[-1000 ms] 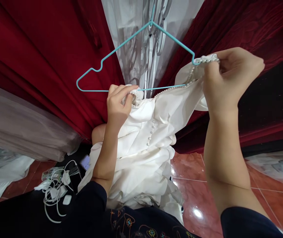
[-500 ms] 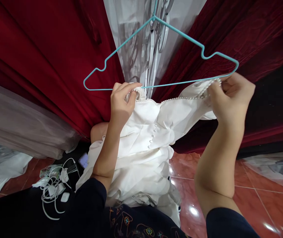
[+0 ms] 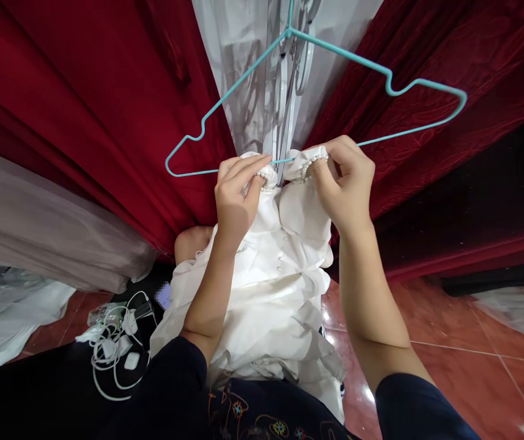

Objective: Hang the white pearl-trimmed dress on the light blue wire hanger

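Observation:
A white dress (image 3: pixel 262 305) with a pearl-beaded neckline and a short row of covered buttons lies over my lap. Pinched in my left hand (image 3: pixel 238 195) is the left part of its beaded top edge. My right hand (image 3: pixel 346 183) grips the other side of that edge, with the thumb inside the beaded fold. Between the two hands the neckline sags and folds. A thin turquoise clothes hanger (image 3: pixel 243 76) hangs upright in front, and both hands are at its bottom bar, with the fabric's top edge against it. The fingertips behind the fabric are hidden.
Red curtains (image 3: pixel 82 91) hang on the left and right, with a whitish ornate metal frame (image 3: pixel 282 91) between them. At lower left, tangled white cables (image 3: pixel 106 354) and a small white case (image 3: pixel 131 360) lie on a black surface. Red tiles (image 3: pixel 454 342) cover the floor.
My right hand has moved left, close to my left hand, bringing its side of the neckline along, so the stretched edge is now slack. The hanger has shifted slightly right and tilted.

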{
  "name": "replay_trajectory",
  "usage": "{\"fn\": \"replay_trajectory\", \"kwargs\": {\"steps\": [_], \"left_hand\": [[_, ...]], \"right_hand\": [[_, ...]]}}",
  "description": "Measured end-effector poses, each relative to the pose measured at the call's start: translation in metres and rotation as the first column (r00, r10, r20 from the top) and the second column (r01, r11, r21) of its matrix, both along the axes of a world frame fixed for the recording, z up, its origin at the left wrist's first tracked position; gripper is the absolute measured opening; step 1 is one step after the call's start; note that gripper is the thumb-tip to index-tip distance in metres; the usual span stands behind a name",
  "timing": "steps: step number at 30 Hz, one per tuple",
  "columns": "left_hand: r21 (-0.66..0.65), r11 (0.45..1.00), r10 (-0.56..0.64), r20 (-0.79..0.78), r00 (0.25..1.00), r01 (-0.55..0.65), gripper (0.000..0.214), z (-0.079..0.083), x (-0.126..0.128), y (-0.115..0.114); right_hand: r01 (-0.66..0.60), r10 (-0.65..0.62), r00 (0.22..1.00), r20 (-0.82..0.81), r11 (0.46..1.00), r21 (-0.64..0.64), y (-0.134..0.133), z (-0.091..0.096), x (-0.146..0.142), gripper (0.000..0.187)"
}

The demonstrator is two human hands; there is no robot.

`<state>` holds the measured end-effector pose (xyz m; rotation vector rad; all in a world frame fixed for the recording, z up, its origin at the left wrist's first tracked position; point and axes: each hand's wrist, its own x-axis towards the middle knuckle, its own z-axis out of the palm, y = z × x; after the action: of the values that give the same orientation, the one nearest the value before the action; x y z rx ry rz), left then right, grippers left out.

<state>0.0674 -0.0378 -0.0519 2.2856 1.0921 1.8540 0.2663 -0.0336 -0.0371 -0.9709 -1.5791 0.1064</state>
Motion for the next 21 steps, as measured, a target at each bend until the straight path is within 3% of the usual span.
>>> {"fn": "replay_trajectory", "kwargs": {"steps": [3, 5, 9, 12, 15, 18, 21], "left_hand": [[0.11, 0.968, 0.209, 0.148, 0.967, -0.226, 0.027, -0.017, -0.008, -0.006], [0.078, 0.92, 0.338, 0.34, 0.877, -0.385, 0.026, -0.031, -0.022, -0.005], [-0.1, 0.897, 0.407, 0.568, 0.716, -0.43, 0.024, -0.039, -0.07, 0.018], [-0.048, 0.906, 0.356, 0.625, 0.695, -0.421, 0.02, -0.017, -0.108, 0.04], [0.049, 0.939, 0.252, 0.58, 0.775, -0.341, 0.018, 0.02, -0.128, 0.06], [0.053, 0.971, 0.198, 0.378, 0.904, -0.235, 0.014, 0.052, -0.127, 0.085], [-0.07, 0.989, 0.145, 0.198, 0.97, -0.134, 0.024, 0.065, -0.116, 0.118]], "right_hand": [[0.042, -0.04, 0.998, -0.04, 0.998, 0.051, 0.001, -0.004, 0.0, 0.015], [0.033, -0.031, 0.999, -0.036, 0.998, 0.062, -0.001, -0.003, 0.004, 0.012], [0.031, -0.031, 0.999, -0.012, 0.999, 0.036, -0.006, 0.004, 0.009, 0.01], [0.047, -0.047, 0.999, -0.009, 0.999, 0.016, -0.008, 0.004, 0.007, 0.011], [0.037, -0.036, 0.999, -0.033, 0.999, 0.017, -0.007, 0.001, 0.002, 0.01], [0.059, -0.058, 0.997, -0.051, 0.998, 0.015, -0.005, -0.002, -0.004, 0.013], [0.098, -0.097, 0.994, -0.039, 0.995, 0.021, -0.002, -0.005, -0.007, 0.017]]}}
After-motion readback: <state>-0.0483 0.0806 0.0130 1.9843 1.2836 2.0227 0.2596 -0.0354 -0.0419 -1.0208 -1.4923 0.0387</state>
